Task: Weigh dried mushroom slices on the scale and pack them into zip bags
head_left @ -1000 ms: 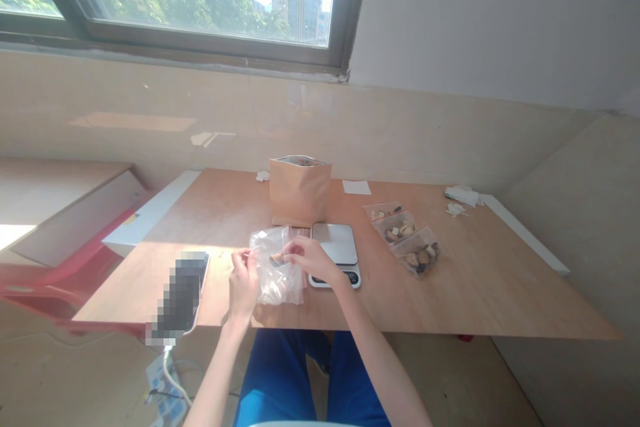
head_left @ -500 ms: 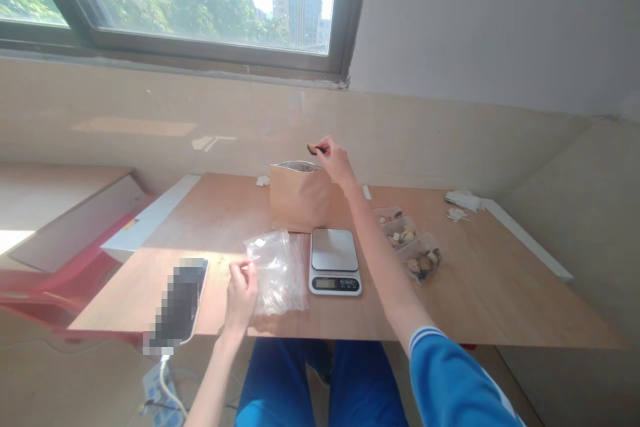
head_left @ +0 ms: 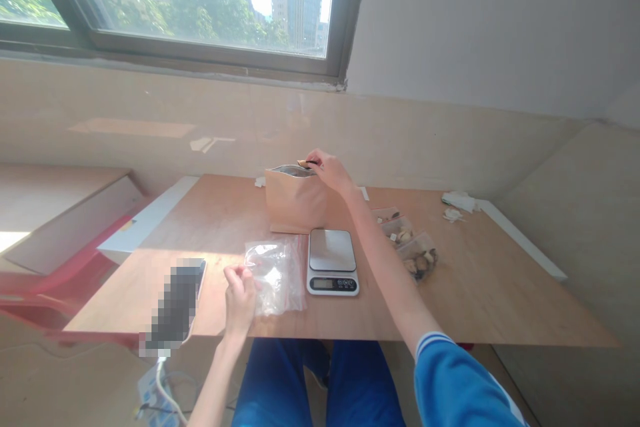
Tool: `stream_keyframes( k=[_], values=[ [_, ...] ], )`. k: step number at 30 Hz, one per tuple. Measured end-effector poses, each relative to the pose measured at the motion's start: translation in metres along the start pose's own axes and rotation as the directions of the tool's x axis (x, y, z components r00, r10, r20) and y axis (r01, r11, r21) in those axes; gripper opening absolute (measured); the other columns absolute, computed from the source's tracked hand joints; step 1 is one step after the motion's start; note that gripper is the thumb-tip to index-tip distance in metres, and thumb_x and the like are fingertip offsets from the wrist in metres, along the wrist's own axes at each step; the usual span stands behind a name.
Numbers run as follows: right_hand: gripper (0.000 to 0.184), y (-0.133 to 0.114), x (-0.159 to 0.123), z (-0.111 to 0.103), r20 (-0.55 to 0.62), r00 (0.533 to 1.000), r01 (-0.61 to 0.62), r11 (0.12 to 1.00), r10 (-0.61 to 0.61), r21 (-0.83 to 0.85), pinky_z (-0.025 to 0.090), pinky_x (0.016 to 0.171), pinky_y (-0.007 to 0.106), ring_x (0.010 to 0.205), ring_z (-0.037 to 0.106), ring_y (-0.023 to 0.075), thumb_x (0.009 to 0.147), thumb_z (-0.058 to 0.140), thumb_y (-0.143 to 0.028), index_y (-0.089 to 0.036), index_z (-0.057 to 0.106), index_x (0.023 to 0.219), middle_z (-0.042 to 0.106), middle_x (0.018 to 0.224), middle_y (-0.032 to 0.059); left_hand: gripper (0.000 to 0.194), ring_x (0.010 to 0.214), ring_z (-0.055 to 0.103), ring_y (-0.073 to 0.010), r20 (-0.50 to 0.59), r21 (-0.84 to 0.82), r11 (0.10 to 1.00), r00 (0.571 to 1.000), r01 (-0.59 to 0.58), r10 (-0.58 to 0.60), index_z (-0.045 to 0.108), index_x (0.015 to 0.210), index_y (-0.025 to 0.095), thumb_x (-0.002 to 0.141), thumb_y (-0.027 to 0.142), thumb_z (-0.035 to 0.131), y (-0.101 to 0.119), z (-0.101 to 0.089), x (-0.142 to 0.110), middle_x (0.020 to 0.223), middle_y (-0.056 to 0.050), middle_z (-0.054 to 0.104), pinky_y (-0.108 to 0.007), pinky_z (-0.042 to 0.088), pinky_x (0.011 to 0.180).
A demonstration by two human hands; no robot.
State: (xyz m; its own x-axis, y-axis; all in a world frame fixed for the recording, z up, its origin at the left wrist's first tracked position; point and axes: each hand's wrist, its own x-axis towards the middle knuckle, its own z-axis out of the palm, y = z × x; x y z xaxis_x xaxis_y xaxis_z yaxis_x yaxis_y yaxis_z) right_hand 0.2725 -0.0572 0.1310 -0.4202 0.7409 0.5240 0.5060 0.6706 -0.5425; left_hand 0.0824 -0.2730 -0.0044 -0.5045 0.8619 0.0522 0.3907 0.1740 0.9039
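My right hand (head_left: 327, 170) reaches across the wooden table (head_left: 480, 293) to the open mouth of a standing brown paper bag (head_left: 294, 201); its fingers pinch a small brown piece at the rim. My left hand (head_left: 240, 297) is closed on the left edge of a clear plastic zip bag (head_left: 274, 273) that lies near the front edge. A small digital scale (head_left: 331, 260) sits just right of the plastic bag, with nothing on its platform.
Three small filled zip bags (head_left: 413, 248) lie right of the scale. A phone (head_left: 176, 300) rests at the front left edge, with a cable hanging below. White scraps (head_left: 457, 203) lie at the far right, and a white board (head_left: 145, 220) lines the left side.
My right hand left the plastic bag, carried a small brown piece up over the paper bag, and has now lowered to its opening. The left hand stayed on the plastic bag.
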Motion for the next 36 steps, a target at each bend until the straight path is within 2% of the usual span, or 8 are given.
stream_keyframes(
  k=[4, 11, 17, 22, 25, 28, 31, 36],
  values=[
    [0.013, -0.010, -0.002, 0.001, 0.002, 0.999, 0.041, 0.996, -0.041, -0.074, 0.038, 0.069, 0.024, 0.075, 0.054, 0.0139, 0.084, 0.042, -0.020, -0.019, 0.055, 0.086, 0.062, 0.086, 0.0024, 0.021, 0.049, 0.058, -0.0226, 0.002, -0.007, 1.000, 1.000, 0.008, -0.008, 0.035, 0.088, 0.021, 0.082, 0.041, 0.032, -0.002, 0.003, -0.001, 0.051, 0.001, 0.053, -0.034, 0.042, 0.050],
    [0.015, -0.007, -0.002, 0.014, -0.034, 0.999, -0.002, 1.000, 0.002, -0.007, 0.038, 0.070, 0.024, 0.078, 0.052, 0.0140, 0.083, 0.037, -0.015, -0.017, 0.051, 0.089, 0.058, 0.087, 0.0035, 0.028, 0.054, 0.058, -0.0234, -0.022, 0.005, 1.000, 1.000, 0.006, -0.006, 0.035, 0.089, 0.021, 0.081, 0.048, 0.031, -0.004, 0.002, -0.004, 0.061, -0.002, 0.054, -0.035, 0.043, 0.051],
    [0.015, -0.002, -0.008, 0.014, -0.047, 0.996, 0.076, 0.995, -0.073, 0.059, 0.040, 0.077, 0.024, 0.085, 0.053, 0.0133, 0.085, 0.037, -0.018, -0.018, 0.050, 0.091, 0.058, 0.090, 0.0029, 0.027, 0.053, 0.058, -0.0224, -0.025, -0.008, 1.000, 0.999, 0.020, -0.020, 0.033, 0.088, 0.021, 0.082, 0.048, 0.030, -0.007, 0.001, -0.003, 0.062, -0.001, 0.054, -0.035, 0.043, 0.051],
    [0.023, -0.006, -0.011, 0.011, -0.001, 1.000, 0.001, 0.990, -0.001, -0.138, 0.037, 0.086, 0.032, 0.094, 0.052, 0.0177, 0.087, 0.035, -0.015, -0.017, 0.058, 0.088, 0.058, 0.097, 0.0075, 0.025, 0.052, 0.057, -0.0216, -0.032, -0.044, 0.999, 0.999, 0.022, -0.023, 0.033, 0.089, 0.021, 0.083, 0.046, 0.031, -0.006, 0.001, -0.004, 0.057, 0.001, 0.052, -0.034, 0.043, 0.051],
    [0.026, -0.019, -0.021, 0.010, -0.050, 0.999, -0.012, 0.982, 0.002, -0.190, 0.030, 0.096, 0.037, 0.111, 0.044, 0.0212, 0.087, 0.037, -0.016, -0.017, 0.059, 0.100, 0.051, 0.115, 0.0099, 0.023, 0.051, 0.056, -0.0181, -0.031, -0.097, 0.995, 0.999, 0.022, -0.025, 0.030, 0.086, 0.023, 0.083, 0.045, 0.032, -0.005, 0.001, -0.006, 0.070, -0.003, 0.058, -0.032, 0.043, 0.051],
    [0.026, -0.041, -0.049, 0.016, -0.134, 0.989, -0.064, 0.997, 0.058, -0.045, 0.033, 0.094, 0.033, 0.109, 0.045, 0.0193, 0.090, 0.036, -0.025, -0.018, 0.055, 0.107, 0.050, 0.115, 0.0093, 0.020, 0.050, 0.053, -0.0135, -0.040, -0.171, 0.985, 0.999, -0.004, -0.003, 0.027, 0.085, 0.024, 0.084, 0.043, 0.032, -0.003, 0.002, -0.008, 0.088, -0.006, 0.060, -0.030, 0.044, 0.051],
    [0.032, -0.057, -0.091, 0.036, 0.030, 0.971, -0.239, 0.953, 0.237, 0.185, 0.039, 0.084, 0.029, 0.094, 0.053, 0.0165, 0.091, 0.033, -0.040, -0.019, 0.056, 0.099, 0.057, 0.099, 0.0063, 0.017, 0.048, 0.048, -0.0115, -0.083, -0.209, 0.976, 0.996, -0.053, 0.036, 0.026, 0.084, 0.024, 0.085, 0.040, 0.032, 0.000, 0.006, -0.010, 0.083, -0.002, 0.058, -0.028, 0.042, 0.051],
    [0.035, -0.056, -0.144, 0.079, 0.398, 0.820, -0.558, 0.732, 0.412, 0.391, 0.042, 0.064, 0.026, 0.069, 0.053, 0.0132, 0.078, 0.052, -0.052, -0.017, 0.054, 0.079, 0.058, 0.076, 0.0011, 0.013, 0.056, 0.049, -0.0123, -0.144, -0.209, 0.963, 0.979, -0.171, 0.143, 0.030, 0.083, 0.023, 0.083, 0.036, 0.033, 0.002, 0.009, -0.012, 0.073, 0.001, 0.050, -0.027, 0.042, 0.055]
  ],
)
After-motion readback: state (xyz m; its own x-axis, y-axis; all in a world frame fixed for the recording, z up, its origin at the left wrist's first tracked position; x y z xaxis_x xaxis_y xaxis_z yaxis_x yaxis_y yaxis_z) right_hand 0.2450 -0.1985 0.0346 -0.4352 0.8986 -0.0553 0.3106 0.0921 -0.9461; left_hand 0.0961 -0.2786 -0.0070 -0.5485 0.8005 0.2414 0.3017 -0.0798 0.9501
